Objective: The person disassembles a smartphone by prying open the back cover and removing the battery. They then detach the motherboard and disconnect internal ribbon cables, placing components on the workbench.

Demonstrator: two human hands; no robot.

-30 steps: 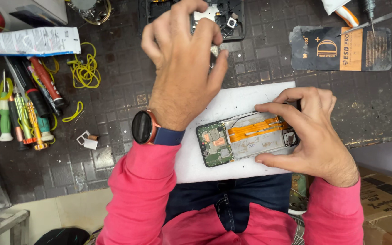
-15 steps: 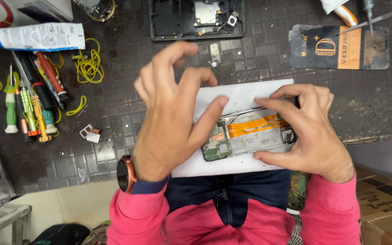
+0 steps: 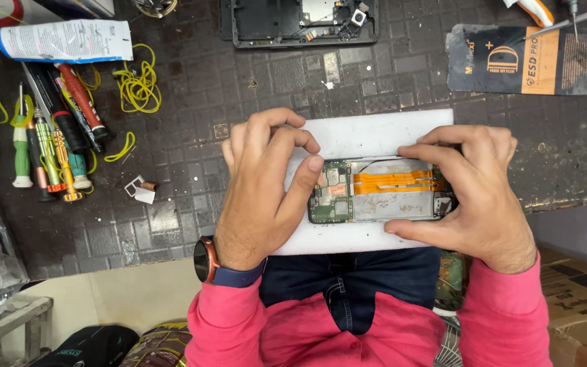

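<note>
1. On the white pad (image 3: 375,136) sits the opened phone (image 3: 382,191).
2. Left hand (image 3: 263,180) curls at the phone's board end, thumb touching it.
3. Right hand (image 3: 473,187) clamps its other end.

dark gridded mat (image 3: 388,75): white pad (image 3: 368,132), screwdrivers (image 3: 49,149), yellow bands (image 3: 137,85).

Pink long sleeves (image 3: 239,326) on both arms, dark blue jeans (image 3: 348,285), round dark watch (image 3: 206,259) with navy strap, left wrist.
</note>
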